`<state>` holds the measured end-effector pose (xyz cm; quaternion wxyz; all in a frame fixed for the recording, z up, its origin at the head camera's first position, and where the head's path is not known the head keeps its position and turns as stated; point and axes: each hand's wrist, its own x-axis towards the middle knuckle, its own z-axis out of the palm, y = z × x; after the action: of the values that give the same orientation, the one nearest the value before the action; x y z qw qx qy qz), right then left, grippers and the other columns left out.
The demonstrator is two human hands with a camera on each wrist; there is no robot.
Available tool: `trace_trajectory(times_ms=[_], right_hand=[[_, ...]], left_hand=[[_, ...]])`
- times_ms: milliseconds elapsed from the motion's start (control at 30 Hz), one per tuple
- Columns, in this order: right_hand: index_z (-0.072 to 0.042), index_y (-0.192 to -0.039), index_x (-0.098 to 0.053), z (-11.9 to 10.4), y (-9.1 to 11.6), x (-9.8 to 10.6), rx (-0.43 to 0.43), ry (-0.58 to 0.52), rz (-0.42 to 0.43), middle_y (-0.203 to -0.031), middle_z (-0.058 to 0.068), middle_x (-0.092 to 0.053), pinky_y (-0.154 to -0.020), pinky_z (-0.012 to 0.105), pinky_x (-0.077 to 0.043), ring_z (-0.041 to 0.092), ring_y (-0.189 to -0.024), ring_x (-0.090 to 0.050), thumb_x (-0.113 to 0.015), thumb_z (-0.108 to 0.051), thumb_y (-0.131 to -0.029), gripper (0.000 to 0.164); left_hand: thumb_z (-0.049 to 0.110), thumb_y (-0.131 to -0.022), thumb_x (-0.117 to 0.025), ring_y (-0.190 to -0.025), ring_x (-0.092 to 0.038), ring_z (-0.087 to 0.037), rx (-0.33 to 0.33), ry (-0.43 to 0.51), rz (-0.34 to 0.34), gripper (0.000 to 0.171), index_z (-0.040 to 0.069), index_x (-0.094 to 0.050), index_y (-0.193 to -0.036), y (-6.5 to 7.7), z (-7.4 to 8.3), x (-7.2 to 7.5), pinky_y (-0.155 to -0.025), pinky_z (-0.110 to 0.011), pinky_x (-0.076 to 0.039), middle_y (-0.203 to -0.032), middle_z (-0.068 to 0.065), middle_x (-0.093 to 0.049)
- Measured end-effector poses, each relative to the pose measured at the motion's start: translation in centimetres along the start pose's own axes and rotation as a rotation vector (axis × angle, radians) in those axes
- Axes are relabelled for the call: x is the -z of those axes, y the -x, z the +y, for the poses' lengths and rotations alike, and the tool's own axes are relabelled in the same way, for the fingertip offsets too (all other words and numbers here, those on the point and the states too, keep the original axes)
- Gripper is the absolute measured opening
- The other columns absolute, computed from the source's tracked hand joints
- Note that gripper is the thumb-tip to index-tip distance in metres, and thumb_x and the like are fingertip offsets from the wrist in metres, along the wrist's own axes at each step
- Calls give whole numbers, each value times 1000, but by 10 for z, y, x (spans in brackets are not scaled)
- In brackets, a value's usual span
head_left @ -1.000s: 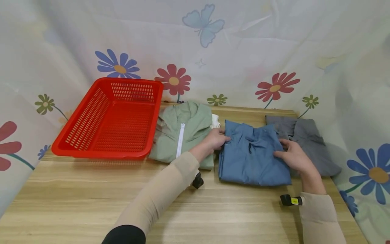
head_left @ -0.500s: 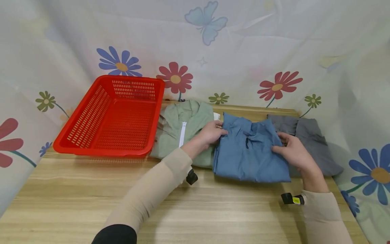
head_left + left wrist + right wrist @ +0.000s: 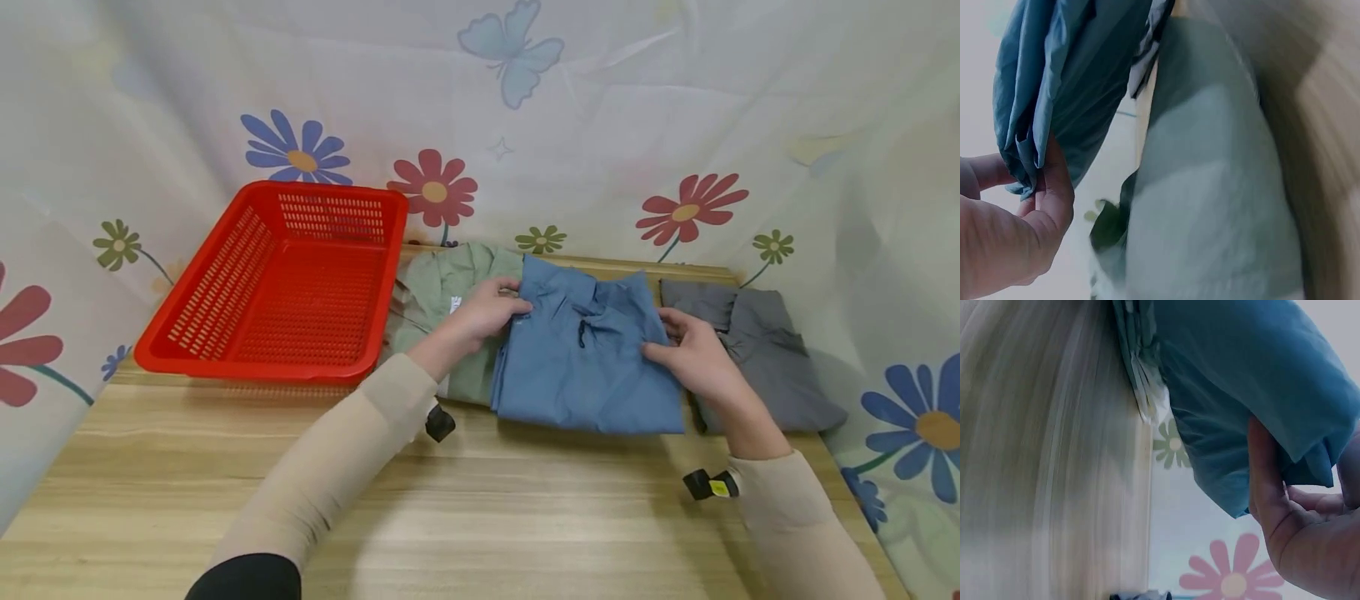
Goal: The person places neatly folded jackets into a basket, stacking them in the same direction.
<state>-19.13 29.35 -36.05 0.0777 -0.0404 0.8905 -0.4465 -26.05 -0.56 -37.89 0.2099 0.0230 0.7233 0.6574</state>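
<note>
Blue garment (image 3: 573, 375) moved leftward, left hand (image 3: 487, 312) pinching one edge, right hand (image 3: 696, 357) the other

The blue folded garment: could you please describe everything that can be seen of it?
The blue folded garment looks like thin, smooth cloth, creased and puckered near its top, where a small black pull or cord shows. It is folded into a roughly square bundle, with layers visible along its left side. The left hand and right hand pinch its opposite sides, holding it above the wooden table. In the head view it partly covers the green garment.
</note>
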Motion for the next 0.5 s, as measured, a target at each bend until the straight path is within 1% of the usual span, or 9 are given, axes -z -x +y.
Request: trace_trajectory(times_ms=[100, 200, 333, 433, 500], right_hand=[[6, -154, -36, -6, -3, -4, 14, -20, 6, -140, 30, -54, -80, 24, -55, 39, -116, -61, -63, -8, -100, 63], [5, -154, -37, -12, -4, -8, 21, -28, 6, -140, 28, -54, -82, 26, -56, 39, -116, -61, -64, -8, -99, 62], [6, -152, -38, -20, -8, -11, 30, -39, -5, -141, 28, -53, -88, 37, -57, 41, -119, -60, -63, -7, -99, 60], [6, -153, -38, -26, -12, -13, 34, -52, -23, -142, 28, -52, -92, 47, -55, 42, -122, -58, -62, -6, -99, 60], [5, -153, -37, -29, -15, -15, 35, -61, -38, -142, 28, -51, -94, 50, -54, 43, -123, -58, -62, -6, -100, 60]], left_hand=[[9, -101, -64, -121, -58, -28, 19, 23, 14, 53, 2, -45, -150, 4, 4, 8, -101, -47, -50, -136, -19, -58], [7, -100, -65, -117, -60, -28, 27, 41, 25, 53, 2, -46, -149, 10, 8, 14, -99, -47, -51, -134, -19, -60], [7, -100, -64, -114, -61, -29, 22, 51, 33, 53, 2, -44, -150, 16, 13, 22, -99, -48, -52, -132, -20, -60], [8, -101, -63, -114, -61, -29, 20, 49, 33, 54, 2, -43, -150, 20, 15, 29, -100, -48, -51, -133, -19, -59], [9, -101, -63, -115, -60, -29, 23, 46, 31, 54, 2, -42, -151, 22, 15, 34, -101, -49, -50, -135, -19, -58]])
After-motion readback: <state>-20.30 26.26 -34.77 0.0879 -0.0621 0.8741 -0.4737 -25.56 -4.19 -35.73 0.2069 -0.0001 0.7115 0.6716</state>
